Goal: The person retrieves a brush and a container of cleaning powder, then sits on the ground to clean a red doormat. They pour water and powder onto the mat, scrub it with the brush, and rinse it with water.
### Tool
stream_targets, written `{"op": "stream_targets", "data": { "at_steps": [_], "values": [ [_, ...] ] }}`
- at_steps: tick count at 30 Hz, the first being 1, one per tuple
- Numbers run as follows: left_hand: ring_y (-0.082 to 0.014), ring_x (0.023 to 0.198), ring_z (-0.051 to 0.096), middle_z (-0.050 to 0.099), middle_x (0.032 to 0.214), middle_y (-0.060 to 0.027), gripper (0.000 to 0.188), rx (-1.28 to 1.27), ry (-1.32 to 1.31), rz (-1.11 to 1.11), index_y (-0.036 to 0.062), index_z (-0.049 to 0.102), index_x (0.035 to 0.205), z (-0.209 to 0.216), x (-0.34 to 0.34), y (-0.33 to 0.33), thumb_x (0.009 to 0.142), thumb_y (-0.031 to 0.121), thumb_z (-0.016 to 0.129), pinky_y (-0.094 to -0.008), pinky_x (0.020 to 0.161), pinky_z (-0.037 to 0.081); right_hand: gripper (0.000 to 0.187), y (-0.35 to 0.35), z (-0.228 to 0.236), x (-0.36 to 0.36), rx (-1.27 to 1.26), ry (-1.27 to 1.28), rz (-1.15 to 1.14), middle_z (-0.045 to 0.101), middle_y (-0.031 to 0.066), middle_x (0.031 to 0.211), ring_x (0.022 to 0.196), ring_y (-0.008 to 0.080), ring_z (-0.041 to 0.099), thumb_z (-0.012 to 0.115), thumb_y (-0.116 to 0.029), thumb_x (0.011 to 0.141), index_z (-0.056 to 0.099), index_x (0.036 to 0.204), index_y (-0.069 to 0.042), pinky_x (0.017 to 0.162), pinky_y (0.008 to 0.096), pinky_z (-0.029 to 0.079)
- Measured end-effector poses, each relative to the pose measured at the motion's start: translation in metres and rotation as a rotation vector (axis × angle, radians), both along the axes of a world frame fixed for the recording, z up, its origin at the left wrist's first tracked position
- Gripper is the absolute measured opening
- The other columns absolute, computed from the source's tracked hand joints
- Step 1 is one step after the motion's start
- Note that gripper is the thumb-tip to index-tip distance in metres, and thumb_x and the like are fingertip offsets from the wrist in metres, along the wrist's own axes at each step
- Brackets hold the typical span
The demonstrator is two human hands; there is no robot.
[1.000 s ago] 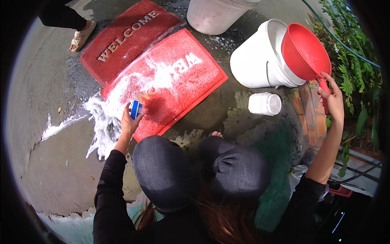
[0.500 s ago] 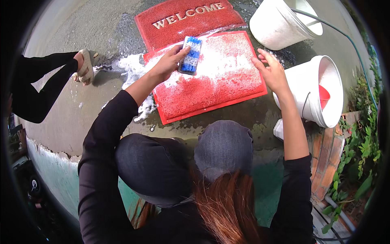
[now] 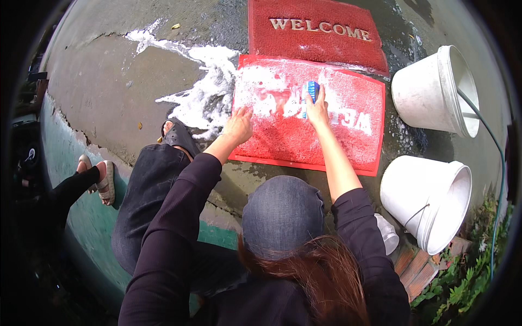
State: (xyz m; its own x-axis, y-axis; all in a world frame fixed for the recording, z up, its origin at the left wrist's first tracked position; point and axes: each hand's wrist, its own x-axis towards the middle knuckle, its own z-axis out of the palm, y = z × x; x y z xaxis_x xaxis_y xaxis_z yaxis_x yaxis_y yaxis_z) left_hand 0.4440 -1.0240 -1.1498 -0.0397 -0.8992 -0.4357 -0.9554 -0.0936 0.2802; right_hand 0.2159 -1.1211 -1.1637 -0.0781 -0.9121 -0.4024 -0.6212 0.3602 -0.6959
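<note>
A red doormat (image 3: pixel 283 146) lies on the wet ground in front of me, streaked with white suds, pale raised letters showing upside down on its right half. My right hand (image 3: pixel 317 111) is closed around a blue scrub brush (image 3: pixel 311 89), which rests on the middle of this mat. The hand hides part of the brush, and its bristles are out of sight. Over the mat's left edge lies my left hand (image 3: pixel 238 125), fingers stretched out and holding nothing. A second red doormat (image 3: pixel 321 46) with pale letters touches the far edge of the first.
White foam (image 3: pixel 209 81) spreads left of the mats. On the right, a white bucket (image 3: pixel 418 98) with a hose (image 3: pixel 484 120) in it lies tilted, and another white bucket (image 3: pixel 408 187) lies nearer. A clear container (image 3: pixel 387 234) stands beside bricks (image 3: pixel 416 271). Another person's sandalled foot (image 3: pixel 106 185) is at left.
The scrub brush has passed from my left hand to my right and is now down on the mat. Suds there are thinner, baring letters. My left leg has swung outward; the other person's feet appear lower.
</note>
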Motion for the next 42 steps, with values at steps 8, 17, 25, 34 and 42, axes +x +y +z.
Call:
{"op": "stream_targets", "data": {
  "at_steps": [8, 17, 25, 34, 42],
  "values": [
    [-0.0256, 0.136, 0.013, 0.017, 0.146, -0.0126, 0.076, 0.047, -0.189, -0.206, 0.0026, 0.018, 0.139, -0.055, -0.003, 0.025, 0.081, 0.035, 0.055, -0.0425, 0.108, 0.018, 0.062, 0.02, -0.056, 0.181, -0.604, 0.211, 0.786, 0.042, 0.02, 0.104, 0.087, 0.0363, 0.053, 0.06, -0.039, 0.078, 0.031, 0.133, -0.041, 0.071, 0.0437, 0.05],
    [-0.0298, 0.134, 0.017, 0.019, 0.144, -0.0162, 0.089, 0.031, -0.108, -0.191, 0.0003, 0.019, 0.138, -0.036, 0.006, 0.024, 0.073, 0.043, 0.064, -0.0401, 0.106, 0.023, 0.062, -0.094, -0.057, -0.124, -0.248, 0.852, -0.023, 0.044, 0.0171, 0.088, 0.064, 0.0302, 0.055, 0.053, -0.044, 0.083, 0.021, 0.137, -0.043, 0.055, 0.041, 0.047],
    [-0.029, 0.135, 0.014, 0.02, 0.144, -0.0143, 0.085, 0.04, -0.171, -0.246, 0.0006, 0.021, 0.138, -0.04, 0.005, 0.019, 0.076, 0.043, 0.061, -0.0402, 0.108, 0.021, 0.062, -0.076, -0.046, 0.204, -0.341, 0.376, 0.175, 0.04, 0.0198, 0.098, 0.087, 0.0346, 0.051, 0.058, -0.035, 0.08, 0.031, 0.136, -0.033, 0.066, 0.0416, 0.05],
    [-0.0258, 0.135, 0.016, 0.018, 0.145, -0.0118, 0.089, 0.011, -0.121, -0.151, 0.0038, 0.021, 0.138, -0.038, 0.01, 0.021, 0.071, 0.04, 0.066, -0.0416, 0.108, 0.019, 0.061, -0.094, -0.067, 0.019, -0.457, 0.595, 0.245, 0.041, 0.0159, 0.09, 0.075, 0.031, 0.053, 0.054, -0.04, 0.084, 0.023, 0.136, -0.043, 0.058, 0.041, 0.049],
    [-0.0297, 0.134, 0.017, 0.02, 0.144, -0.015, 0.087, 0.027, -0.085, -0.189, 0.0005, 0.022, 0.137, -0.039, 0.015, 0.027, 0.072, 0.039, 0.065, -0.0397, 0.109, 0.018, 0.06, -0.112, -0.046, 0.057, -0.159, 0.715, -0.113, 0.041, 0.0171, 0.097, 0.08, 0.0283, 0.051, 0.055, -0.037, 0.084, 0.025, 0.137, -0.036, 0.061, 0.0381, 0.048]
  ]
}}
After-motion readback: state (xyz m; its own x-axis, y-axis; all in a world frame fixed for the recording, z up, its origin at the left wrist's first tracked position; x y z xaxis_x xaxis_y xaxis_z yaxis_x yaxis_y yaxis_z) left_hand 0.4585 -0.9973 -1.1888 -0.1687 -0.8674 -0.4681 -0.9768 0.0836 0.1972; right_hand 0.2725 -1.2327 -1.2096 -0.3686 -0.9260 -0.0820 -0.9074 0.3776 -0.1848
